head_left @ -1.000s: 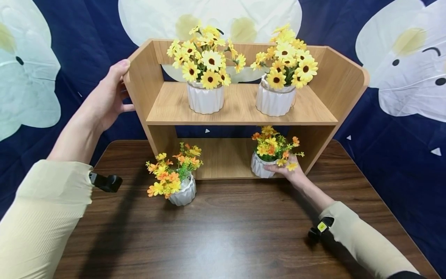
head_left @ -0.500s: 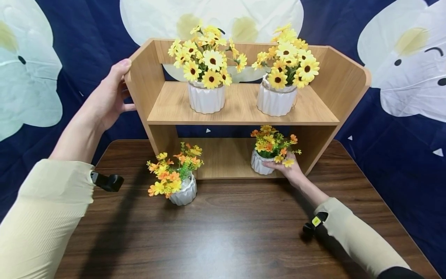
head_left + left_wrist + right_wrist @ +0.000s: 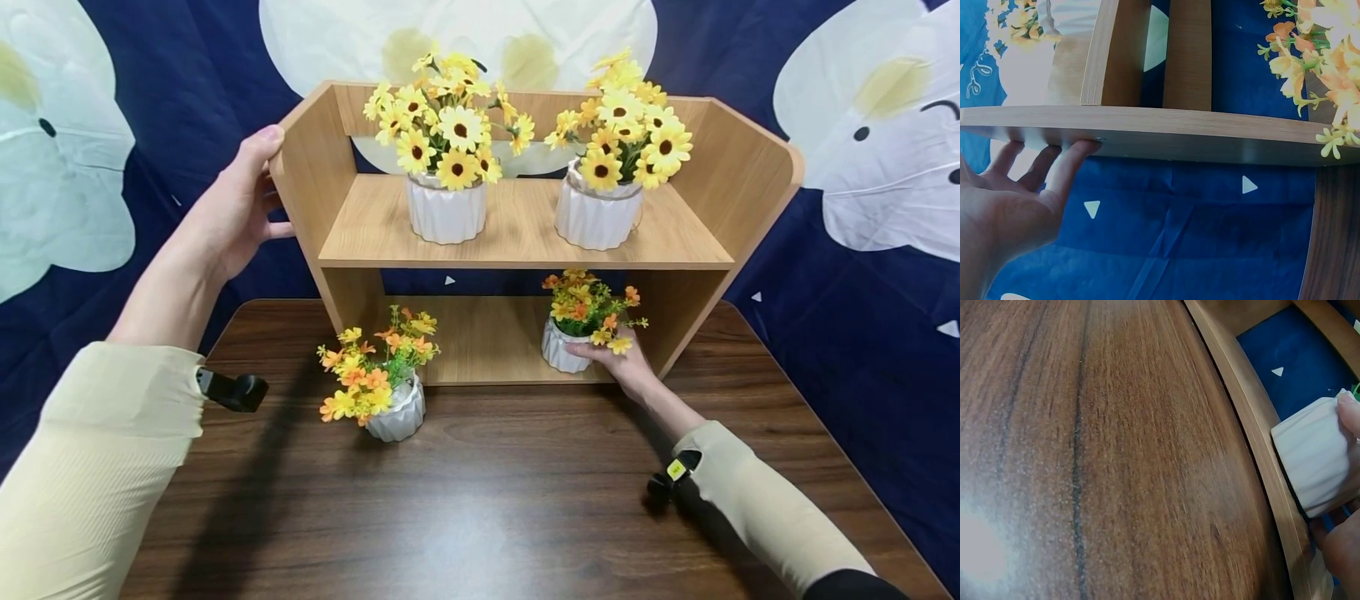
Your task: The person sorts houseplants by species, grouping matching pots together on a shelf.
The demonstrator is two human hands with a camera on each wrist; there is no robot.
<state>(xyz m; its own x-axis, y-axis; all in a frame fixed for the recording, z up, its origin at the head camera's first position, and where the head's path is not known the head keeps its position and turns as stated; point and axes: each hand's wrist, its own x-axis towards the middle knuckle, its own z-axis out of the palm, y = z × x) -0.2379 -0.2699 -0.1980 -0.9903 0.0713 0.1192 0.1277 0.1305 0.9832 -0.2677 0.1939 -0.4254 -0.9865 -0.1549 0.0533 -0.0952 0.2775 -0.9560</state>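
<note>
A two-level wooden shelf (image 3: 517, 242) stands at the back of a dark wooden table (image 3: 487, 500). My right hand (image 3: 621, 362) grips a small white ribbed pot of orange and yellow flowers (image 3: 558, 350) on the lower level, at its right end. The right wrist view shows that pot (image 3: 1313, 459) just inside the shelf's front edge, with a fingertip (image 3: 1350, 412) on its rim. My left hand (image 3: 240, 196) rests against the outside of the shelf's left side panel (image 3: 1179, 128), with straight fingers (image 3: 1066, 165) and the thumb at the panel's top front edge.
A second small white pot of orange and yellow flowers (image 3: 397, 412) stands on the table in front of the shelf's left half. Two larger white pots of yellow daisies (image 3: 446, 208) (image 3: 596, 217) stand on the upper level. A dark blue cloth with white shapes (image 3: 862, 250) hangs behind.
My right hand has moved the small pot a little further back onto the lower level. The left hand has stayed on the side panel.
</note>
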